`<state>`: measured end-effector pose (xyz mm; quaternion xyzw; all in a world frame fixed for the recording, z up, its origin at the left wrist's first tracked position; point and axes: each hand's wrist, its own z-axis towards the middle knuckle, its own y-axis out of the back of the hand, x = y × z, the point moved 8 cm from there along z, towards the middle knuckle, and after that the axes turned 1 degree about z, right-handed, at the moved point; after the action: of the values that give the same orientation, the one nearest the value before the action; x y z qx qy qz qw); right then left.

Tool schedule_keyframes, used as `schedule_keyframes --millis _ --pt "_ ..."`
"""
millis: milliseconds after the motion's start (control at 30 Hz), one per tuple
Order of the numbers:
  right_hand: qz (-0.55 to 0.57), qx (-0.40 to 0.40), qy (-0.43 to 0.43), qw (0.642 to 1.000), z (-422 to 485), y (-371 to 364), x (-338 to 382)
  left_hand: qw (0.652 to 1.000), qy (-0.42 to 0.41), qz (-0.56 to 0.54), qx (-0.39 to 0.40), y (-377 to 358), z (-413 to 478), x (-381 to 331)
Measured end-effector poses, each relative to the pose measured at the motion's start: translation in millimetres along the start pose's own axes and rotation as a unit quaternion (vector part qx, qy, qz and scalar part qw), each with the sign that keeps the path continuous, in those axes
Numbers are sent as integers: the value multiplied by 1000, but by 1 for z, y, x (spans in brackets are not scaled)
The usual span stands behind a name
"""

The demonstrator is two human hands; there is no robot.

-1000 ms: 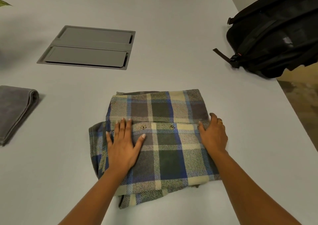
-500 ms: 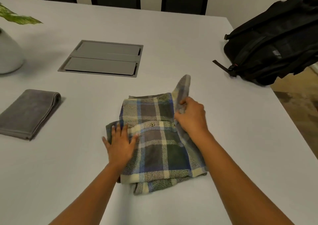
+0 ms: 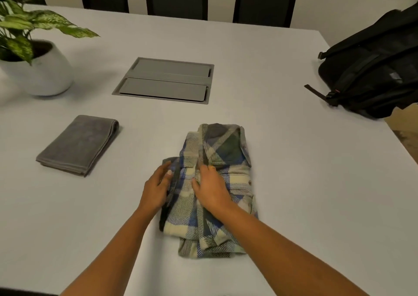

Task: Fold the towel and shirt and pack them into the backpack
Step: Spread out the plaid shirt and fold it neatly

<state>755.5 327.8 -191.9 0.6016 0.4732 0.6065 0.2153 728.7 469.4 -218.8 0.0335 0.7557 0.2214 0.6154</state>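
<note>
While both hands were on the plaid shirt (image 3: 222, 207), it sat as a narrow folded bundle near the front middle of the table (image 3: 305, 182). Left hand (image 3: 156, 189) was open, straight fingers against the bundle's left edge. Right hand (image 3: 211, 190) lay flat on top, fingers extended and pressing, nothing gripped as far as visible. Grey towel (image 3: 79, 145) lay folded to the left, well apart from the shirt. Backpack (image 3: 373, 69) sat at the table's far right edge; couldn't tell whether its zip was open. My read: folding essentially done, shirt bundle lumpy at the near end. Packing not started, both items outside the bag.
</note>
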Motion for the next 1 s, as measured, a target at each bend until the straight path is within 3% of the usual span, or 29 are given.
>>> schedule_keyframes --millis 233,600,767,833,900,967,1000 --pt "-247 72 34 966 -23 -43 15 996 -66 60 -9 5 24 -29" --pt "-314 122 151 929 -5 0 -39 963 -120 238 28 -14 42 -29" --pt "-246 142 155 946 0 11 -54 933 -72 328 128 -49 15 13" --pt "-136 122 135 974 2 19 -55 917 -68 366 146 -59 14 27" --pt "-58 26 92 994 5 38 -58 911 -62 380 146 -63 17 33" --pt "-140 -74 48 986 6 52 -62 907 -62 389 148 -64 18 36" --pt "-187 -87 35 978 7 53 -63 906 -63 393 147 -64 18 37"
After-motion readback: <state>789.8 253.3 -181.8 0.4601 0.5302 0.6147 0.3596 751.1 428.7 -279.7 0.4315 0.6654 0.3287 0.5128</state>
